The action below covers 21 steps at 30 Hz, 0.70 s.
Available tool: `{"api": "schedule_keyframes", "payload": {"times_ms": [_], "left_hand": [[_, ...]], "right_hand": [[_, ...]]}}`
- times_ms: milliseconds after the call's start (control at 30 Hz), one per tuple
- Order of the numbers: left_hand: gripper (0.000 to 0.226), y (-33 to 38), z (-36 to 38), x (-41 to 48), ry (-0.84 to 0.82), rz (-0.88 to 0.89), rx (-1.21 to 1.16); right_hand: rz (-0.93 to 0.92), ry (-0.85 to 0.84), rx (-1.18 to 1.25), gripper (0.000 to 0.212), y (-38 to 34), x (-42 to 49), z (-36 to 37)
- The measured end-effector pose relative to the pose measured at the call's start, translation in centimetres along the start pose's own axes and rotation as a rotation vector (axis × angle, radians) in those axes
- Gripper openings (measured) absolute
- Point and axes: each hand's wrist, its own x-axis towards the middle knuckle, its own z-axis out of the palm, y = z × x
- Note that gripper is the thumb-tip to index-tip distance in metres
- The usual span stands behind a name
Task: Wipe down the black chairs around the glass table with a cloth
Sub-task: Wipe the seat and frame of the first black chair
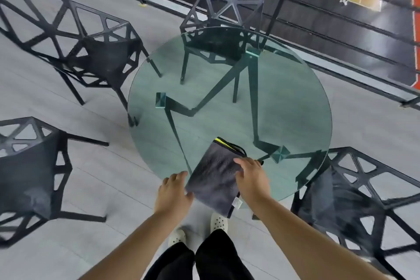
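Head view: cloth point(214, 179) at the near rim of the glass counter point(227, 98), chairs not yet touched.
The folded grey cloth lies on the near edge, its near corner overhanging toward the floor. The right grip point(251, 179) rests released, fingers laid flat on the cloth's right side. The left grip point(173, 191) touches the near-left edge, and we cannot tell whether the thumb pinches it. We judge the main risk is a slip: with the cloth only pressed, a drag toward us could tip it off the rim onto the floor. Second risk: the chairs are open lattice, so the cloth's black cord loop at its far end or its white tag could snag a strut. The near-right chair point(354, 188) stands close against the rim, and shoving it while wiping might knock the glass.
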Motion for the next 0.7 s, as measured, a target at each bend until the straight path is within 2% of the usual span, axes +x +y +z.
{"api": "schedule_keyframes", "payload": {"times_ms": [100,300,433,567,700], "left_hand": [[0.058,1.2,0.8,1.7,0.01,-0.11,-0.003],[0.059,3.0,1.8,3.1,0.005,-0.303,-0.048],[0.043,3.4,2.0,3.5,0.014,-0.346,-0.057],[0.016,4.2,1.5,3.7,0.051,-0.309,-0.076],[0.014,5.2,0.6,3.2,0.056,-0.306,-0.241]], "right_hand": [[-0.079,-0.019,-0.147,0.051,0.8,2.9,0.1],[-0.154,-0.129,-0.282,0.065,1.6,6.9,0.2],[-0.173,-0.175,-0.386,0.067,1.8,7.7,0.3],[-0.191,-0.209,-0.444,0.043,1.5,8.1,-0.2],[-0.121,-0.214,-0.265,0.015,1.3,7.5,-1.6]]}}
